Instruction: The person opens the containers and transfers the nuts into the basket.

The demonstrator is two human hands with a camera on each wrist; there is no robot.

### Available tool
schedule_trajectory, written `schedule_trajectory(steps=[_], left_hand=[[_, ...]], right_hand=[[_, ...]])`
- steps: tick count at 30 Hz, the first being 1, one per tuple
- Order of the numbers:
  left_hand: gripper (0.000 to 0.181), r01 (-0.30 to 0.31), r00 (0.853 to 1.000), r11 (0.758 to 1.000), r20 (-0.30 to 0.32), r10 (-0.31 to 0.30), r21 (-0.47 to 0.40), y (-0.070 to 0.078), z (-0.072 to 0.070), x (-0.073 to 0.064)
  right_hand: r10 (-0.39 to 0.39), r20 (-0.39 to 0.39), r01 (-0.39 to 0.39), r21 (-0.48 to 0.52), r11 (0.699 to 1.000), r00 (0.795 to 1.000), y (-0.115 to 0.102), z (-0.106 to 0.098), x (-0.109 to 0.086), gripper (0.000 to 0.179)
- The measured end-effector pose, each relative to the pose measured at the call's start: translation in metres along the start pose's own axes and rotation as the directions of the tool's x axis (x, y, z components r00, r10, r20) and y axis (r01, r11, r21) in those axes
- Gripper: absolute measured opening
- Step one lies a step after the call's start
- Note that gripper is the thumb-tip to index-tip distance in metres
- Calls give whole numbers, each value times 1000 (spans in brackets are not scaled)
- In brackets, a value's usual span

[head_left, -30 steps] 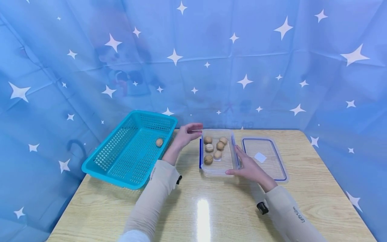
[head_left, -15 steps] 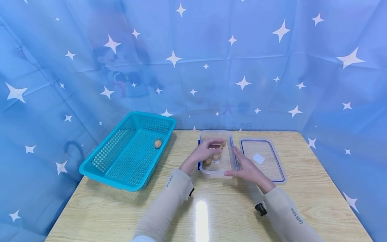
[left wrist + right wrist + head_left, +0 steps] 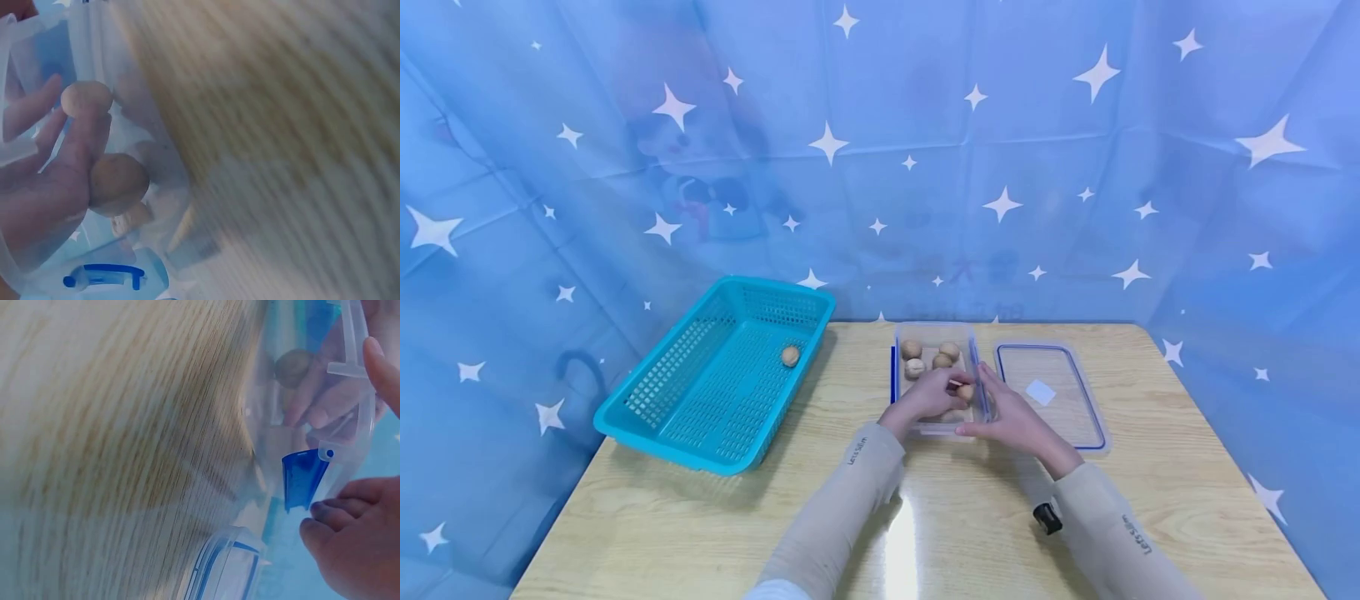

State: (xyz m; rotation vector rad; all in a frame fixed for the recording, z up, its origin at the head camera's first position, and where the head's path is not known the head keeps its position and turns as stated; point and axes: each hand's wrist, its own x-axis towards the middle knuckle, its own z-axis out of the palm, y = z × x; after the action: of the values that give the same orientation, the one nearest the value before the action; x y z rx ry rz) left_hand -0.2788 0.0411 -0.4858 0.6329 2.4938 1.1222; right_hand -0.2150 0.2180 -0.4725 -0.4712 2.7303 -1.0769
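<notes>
A clear plastic food container (image 3: 934, 333) with blue latches stands uncovered on the table and has several walnuts (image 3: 914, 368) in it. My left hand (image 3: 934, 393) reaches inside and pinches one walnut (image 3: 965, 392) near the right wall; through the container's wall in the left wrist view, that walnut (image 3: 87, 99) shows at the fingertips. Another walnut (image 3: 119, 184) lies beside the same hand, and part of the contents is hidden beneath it. My right hand (image 3: 1017, 418) holds the container's right side, thumb at the near corner, fingers along the wall by a blue latch (image 3: 303, 478).
A turquoise perforated basket (image 3: 715, 383) at the left holds a single walnut (image 3: 791, 356). Right of the container lies its clear lid (image 3: 1075, 417) with a blue seal. A blue curtain with white stars (image 3: 880, 100) hangs behind the wooden table (image 3: 985, 525).
My left hand has moved right from the container's left rim into it and now pinches a walnut near the right wall. The right hand keeps its hold on the container.
</notes>
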Motion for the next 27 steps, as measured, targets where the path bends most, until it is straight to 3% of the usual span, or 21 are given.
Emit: schedule_trajectory(steps=[11, 17, 27], left_hand=[[39, 92, 996, 992, 3, -92, -81, -6, 6, 4], [29, 85, 996, 992, -29, -88, -91, -4, 4, 5], [24, 84, 996, 991, -30, -88, -107, -3, 5, 3]], right_hand=[[14, 8, -14, 3, 1000, 1000, 0, 0, 2, 114], [16, -3, -16, 8, 1000, 1000, 0, -1, 2, 117], [22, 2, -22, -2, 1000, 1000, 1, 0, 2, 118]])
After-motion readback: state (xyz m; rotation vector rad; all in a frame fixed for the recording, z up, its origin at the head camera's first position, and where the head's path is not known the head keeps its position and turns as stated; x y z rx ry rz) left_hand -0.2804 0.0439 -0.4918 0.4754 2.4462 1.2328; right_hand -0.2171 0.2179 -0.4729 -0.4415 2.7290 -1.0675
